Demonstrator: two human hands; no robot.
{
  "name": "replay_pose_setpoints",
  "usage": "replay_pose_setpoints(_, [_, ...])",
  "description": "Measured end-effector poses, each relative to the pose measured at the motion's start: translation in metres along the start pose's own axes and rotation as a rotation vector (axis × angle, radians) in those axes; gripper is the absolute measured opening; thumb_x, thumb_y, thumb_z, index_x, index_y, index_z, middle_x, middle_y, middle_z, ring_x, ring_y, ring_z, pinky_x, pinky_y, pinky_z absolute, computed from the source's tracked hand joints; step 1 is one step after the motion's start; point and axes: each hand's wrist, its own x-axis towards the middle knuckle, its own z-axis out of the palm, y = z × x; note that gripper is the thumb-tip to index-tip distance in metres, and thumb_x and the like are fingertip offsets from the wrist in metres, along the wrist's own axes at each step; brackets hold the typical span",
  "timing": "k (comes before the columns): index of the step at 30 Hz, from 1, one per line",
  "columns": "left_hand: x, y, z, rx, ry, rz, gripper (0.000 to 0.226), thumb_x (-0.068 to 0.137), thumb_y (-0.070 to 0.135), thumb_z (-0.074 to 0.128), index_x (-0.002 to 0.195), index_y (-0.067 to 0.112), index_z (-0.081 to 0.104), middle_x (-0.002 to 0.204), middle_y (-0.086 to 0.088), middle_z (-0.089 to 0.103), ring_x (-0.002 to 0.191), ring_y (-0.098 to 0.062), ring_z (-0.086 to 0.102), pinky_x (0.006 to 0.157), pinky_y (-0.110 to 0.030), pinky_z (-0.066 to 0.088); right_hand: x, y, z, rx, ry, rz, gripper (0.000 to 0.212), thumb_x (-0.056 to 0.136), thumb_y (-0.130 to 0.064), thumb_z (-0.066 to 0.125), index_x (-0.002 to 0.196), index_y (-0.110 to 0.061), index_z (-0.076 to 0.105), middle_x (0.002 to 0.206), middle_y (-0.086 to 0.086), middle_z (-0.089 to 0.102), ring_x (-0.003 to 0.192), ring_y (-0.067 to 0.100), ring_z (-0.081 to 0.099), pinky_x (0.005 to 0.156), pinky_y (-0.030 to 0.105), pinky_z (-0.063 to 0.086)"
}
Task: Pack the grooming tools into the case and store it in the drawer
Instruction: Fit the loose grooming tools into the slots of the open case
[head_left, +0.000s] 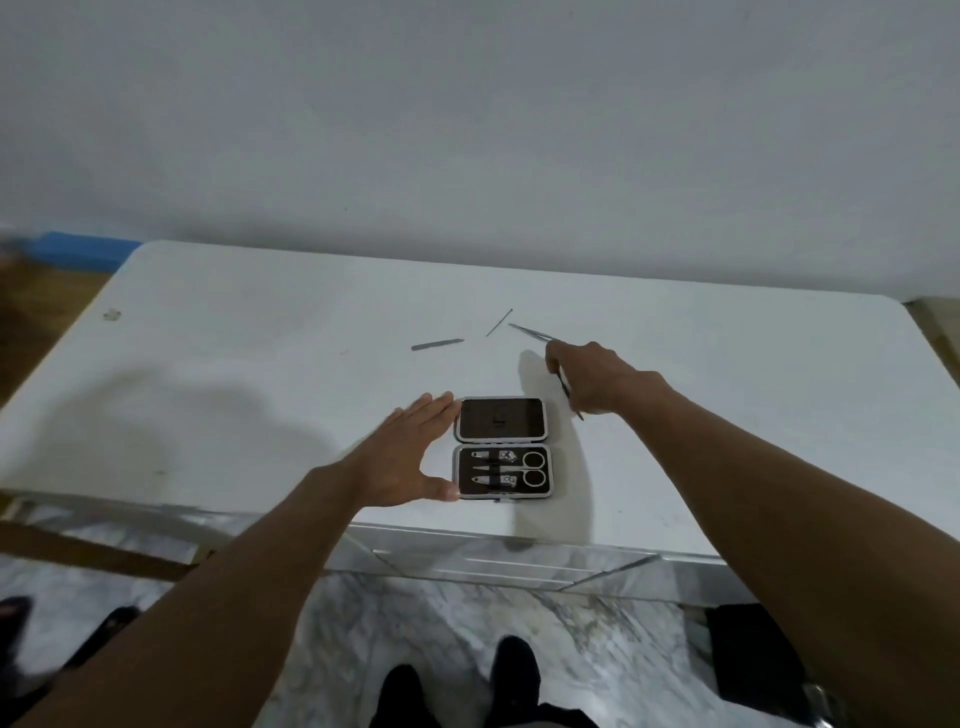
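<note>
A small grooming case (502, 448) lies open near the front edge of the white table (260, 374). Its lower half holds two clippers and scissors; its dark upper half is bare. My left hand (410, 452) is spread flat, fingers and thumb touching the case's left side. My right hand (592, 376) is to the upper right of the case, closed around a thin metal tool (570, 399). Tweezers (530, 331) lie just beyond its fingertips. A nail file (437, 344) and a thin pick (499, 322) lie further back on the table.
A drawer front (519, 564) with mirrored trim sits below the table's front edge. The floor is marble. A dark object (748, 654) stands at the lower right. A white wall rises behind the table.
</note>
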Motion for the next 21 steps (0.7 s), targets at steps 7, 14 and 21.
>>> replay_pose_setpoints(7, [0.0, 0.001, 0.001, -0.012, 0.003, -0.006, 0.107, 0.077, 0.059, 0.065, 0.151, 0.026, -0.005, 0.16, 0.008, -0.01, 0.146, -0.009, -0.013, 0.115, -0.033, -0.007, -0.004, -0.003, 0.002, 0.063, 0.019, -0.037, 0.04, 0.074, 0.006, 0.056, 0.103, -0.02, 0.047, 0.091, 0.005, 0.056, 0.081, 0.027, 0.055, 0.066, 0.037, 0.049])
replay_pose_setpoints(14, [-0.001, -0.001, 0.003, -0.012, 0.019, 0.025, 0.108, 0.076, 0.059, 0.066, 0.151, 0.026, -0.004, 0.16, 0.009, -0.01, 0.146, -0.009, -0.014, 0.117, -0.034, -0.005, -0.019, -0.016, 0.006, 0.022, 0.086, -0.011, 0.045, 0.081, 0.008, 0.047, 0.114, -0.022, 0.056, 0.094, 0.006, 0.056, 0.077, 0.025, 0.051, 0.064, 0.031, 0.04])
replay_pose_setpoints(21, [0.001, -0.01, 0.007, -0.03, 0.025, 0.06, 0.108, 0.076, 0.063, 0.064, 0.151, 0.027, -0.005, 0.159, 0.009, -0.012, 0.146, -0.01, -0.015, 0.117, -0.034, -0.006, -0.022, -0.025, 0.017, 0.038, 0.159, 0.071, 0.05, 0.084, -0.001, 0.049, 0.124, -0.029, 0.056, 0.114, 0.009, 0.068, 0.095, 0.031, 0.062, 0.073, 0.03, 0.041])
